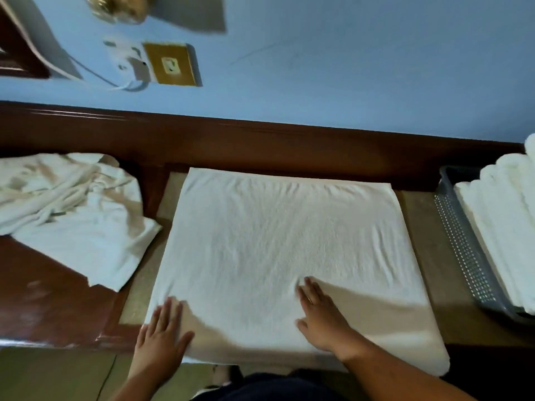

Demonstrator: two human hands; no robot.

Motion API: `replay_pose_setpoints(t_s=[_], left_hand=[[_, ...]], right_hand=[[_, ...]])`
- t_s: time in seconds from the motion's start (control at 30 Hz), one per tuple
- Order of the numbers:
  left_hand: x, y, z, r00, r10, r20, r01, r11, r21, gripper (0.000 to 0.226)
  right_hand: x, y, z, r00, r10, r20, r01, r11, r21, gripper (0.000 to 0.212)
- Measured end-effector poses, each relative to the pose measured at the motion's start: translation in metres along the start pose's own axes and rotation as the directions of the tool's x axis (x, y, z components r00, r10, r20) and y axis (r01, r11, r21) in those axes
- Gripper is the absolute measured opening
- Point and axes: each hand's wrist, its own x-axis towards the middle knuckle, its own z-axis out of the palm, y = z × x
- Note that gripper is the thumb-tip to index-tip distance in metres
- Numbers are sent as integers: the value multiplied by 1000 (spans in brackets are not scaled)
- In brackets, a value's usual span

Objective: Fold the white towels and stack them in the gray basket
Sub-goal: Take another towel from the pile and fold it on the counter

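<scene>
On the bench (419, 227), between crumpled pile (72, 204) and gray basket (463, 256) of folded towels (503, 227): white towel (283, 227) spread flat, bare strips either side. Left hand (162, 334), right hand (321, 316) flat, fingers straight, pressing its near part.

Your gray basket (460, 250) and its folded towels (503, 227) run off the right edge; the crumpled towel pile (66, 204) is cut at the left; the golden object (118, 7) above is blurred.
</scene>
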Motion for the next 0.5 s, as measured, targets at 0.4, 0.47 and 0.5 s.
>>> replay_pose_setpoints(t_s=[0.4, 0.47, 0.5], left_hand=[[-18, -42, -13, 995, -95, -29, 87, 976, -199, 70], [-15, -45, -19, 996, -85, -39, 74, 973, -217, 68], [-13, -44, -22, 996, -83, -44, 72, 972, -223, 67]], right_hand=[[54, -143, 6, 936, -295, 191, 329, 926, -184, 77], [57, -162, 9, 927, -314, 207, 351, 920, -175, 77], [59, -167, 9, 923, -320, 213, 358, 918, -171, 77]])
